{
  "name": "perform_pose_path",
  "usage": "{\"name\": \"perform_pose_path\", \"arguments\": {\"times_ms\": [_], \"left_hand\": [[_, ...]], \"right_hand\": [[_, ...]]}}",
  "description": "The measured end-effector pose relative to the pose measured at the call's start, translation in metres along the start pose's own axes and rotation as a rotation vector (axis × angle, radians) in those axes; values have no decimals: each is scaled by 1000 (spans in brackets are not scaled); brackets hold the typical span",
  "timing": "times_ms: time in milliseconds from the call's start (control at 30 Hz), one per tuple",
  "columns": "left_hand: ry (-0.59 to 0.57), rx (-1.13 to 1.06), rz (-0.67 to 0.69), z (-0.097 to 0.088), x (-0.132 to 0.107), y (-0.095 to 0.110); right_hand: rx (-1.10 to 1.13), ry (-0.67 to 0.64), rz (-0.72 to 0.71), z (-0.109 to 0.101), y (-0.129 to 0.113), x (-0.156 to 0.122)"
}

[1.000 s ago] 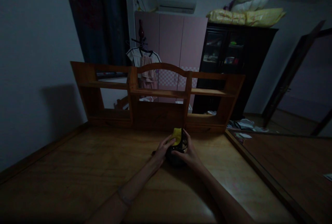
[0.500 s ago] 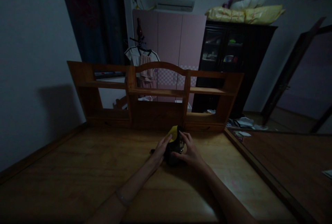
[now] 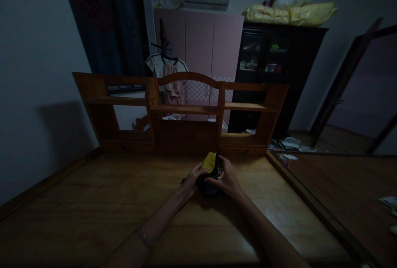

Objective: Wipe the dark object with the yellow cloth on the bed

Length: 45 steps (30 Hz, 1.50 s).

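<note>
A small black pouch with a yellow flap (image 3: 210, 161) is between my hands on the wooden bed board, a little in front of the headboard. My left hand (image 3: 194, 178) is closed on its left side, with the thumb near the yellow part. On the right, my right hand (image 3: 228, 179) curves around the pouch, its fingertips at the upper edge and its thumb across the dark front. Something pale and shiny shows at the pouch's right side, too dim to name. A thin dark strap end sticks out left of my left hand.
A wooden headboard (image 3: 187, 109) with open shelves stands behind the board (image 3: 124, 202). A raised rail (image 3: 297, 189) runs along the right side. Beyond are a pink wardrobe (image 3: 198, 40), a dark cabinet (image 3: 288, 65) and hanging clothes (image 3: 166, 67).
The yellow flap shows broader and lower. My right fingers have shifted slightly around the pouch's upper edge. The whole view has moved a little.
</note>
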<state>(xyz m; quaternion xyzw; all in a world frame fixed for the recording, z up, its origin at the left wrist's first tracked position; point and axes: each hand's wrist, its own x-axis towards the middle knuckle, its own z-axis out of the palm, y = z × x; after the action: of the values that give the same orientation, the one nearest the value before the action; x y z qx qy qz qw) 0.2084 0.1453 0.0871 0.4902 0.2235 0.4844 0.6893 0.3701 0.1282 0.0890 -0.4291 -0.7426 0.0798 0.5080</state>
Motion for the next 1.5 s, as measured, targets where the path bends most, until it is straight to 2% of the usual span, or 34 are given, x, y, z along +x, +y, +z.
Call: {"name": "perform_pose_path", "arguments": {"times_ms": [233,367,500,600,733,833,967,1067,1133,1200,1267,1333,1400,1500], "left_hand": [[115,260,124,-15,9,-23],[135,327,196,-20,10,-28],[206,371,262,-25,14,-29],[280,445,263,-27,15,-26],[403,721,233,-26,13,-18],[446,801,209,-24,12,-12],[358,789,227,-14,8,-8],[256,771,241,-3,0,-6],[261,752,231,3,-6,-5],[316,725,246,5,-8,-4],[348,692,283,3,-6,-3],[330,658,300,-2,-2,-3],[274,603,248,-8,4,-4],[142,489,94,-16,11,-10]], "right_hand": [[-82,-86,-41,11,4,-5],[-72,-161,-99,14,8,-11],[-77,-232,-154,14,7,-14],[-127,-188,-160,15,4,-12],[-180,-139,-151,18,-1,-10],[-233,-123,-153,16,-6,-10],[-271,-65,-162,9,-12,-6],[-225,39,-98,-2,-15,-1],[-166,83,-57,-10,-16,2],[-110,90,-34,-17,-17,3],[-71,83,-26,-22,-18,4],[-50,59,-36,-22,-19,4],[-46,17,-61,-21,-19,3],[-64,-44,-99,-15,-18,1]]}}
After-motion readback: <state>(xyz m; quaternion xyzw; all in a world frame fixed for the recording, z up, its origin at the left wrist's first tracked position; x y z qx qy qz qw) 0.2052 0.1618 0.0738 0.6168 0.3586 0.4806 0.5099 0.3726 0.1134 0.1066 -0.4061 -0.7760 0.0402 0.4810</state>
